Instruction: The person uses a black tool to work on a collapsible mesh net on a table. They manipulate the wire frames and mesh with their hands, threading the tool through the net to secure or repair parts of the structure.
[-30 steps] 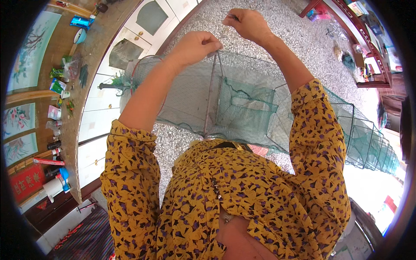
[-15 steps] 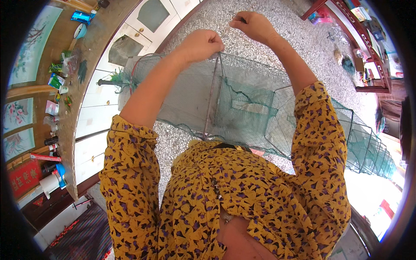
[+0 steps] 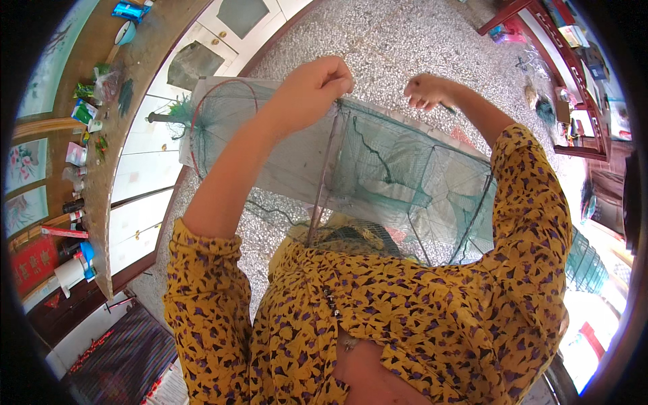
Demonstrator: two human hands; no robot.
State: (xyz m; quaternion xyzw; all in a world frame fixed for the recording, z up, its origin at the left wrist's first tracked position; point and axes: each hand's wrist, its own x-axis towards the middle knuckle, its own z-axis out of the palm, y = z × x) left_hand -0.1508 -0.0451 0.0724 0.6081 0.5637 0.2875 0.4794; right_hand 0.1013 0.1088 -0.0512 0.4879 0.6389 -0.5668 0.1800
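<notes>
The green net trap (image 3: 398, 182) hung stretched before the person's chest, over the speckled floor (image 3: 405, 40); it looked light and limp between stiff wire frames, best gripped at a frame; the left hand (image 3: 314, 88) was clenched on its top edge; the right hand (image 3: 426, 91) hovered half-curled beside it, its hold unclear.

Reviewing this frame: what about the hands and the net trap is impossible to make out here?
- Head view: what the right hand pinches; too small, fingers curl over it.
- Head view: the left hand grip on the green net trap; the fist covers the contact point.
- Head view: the trap's near end, hidden behind the yellow patterned blouse.
- Head view: the trap's far right end, blurred at the fisheye rim.
</notes>
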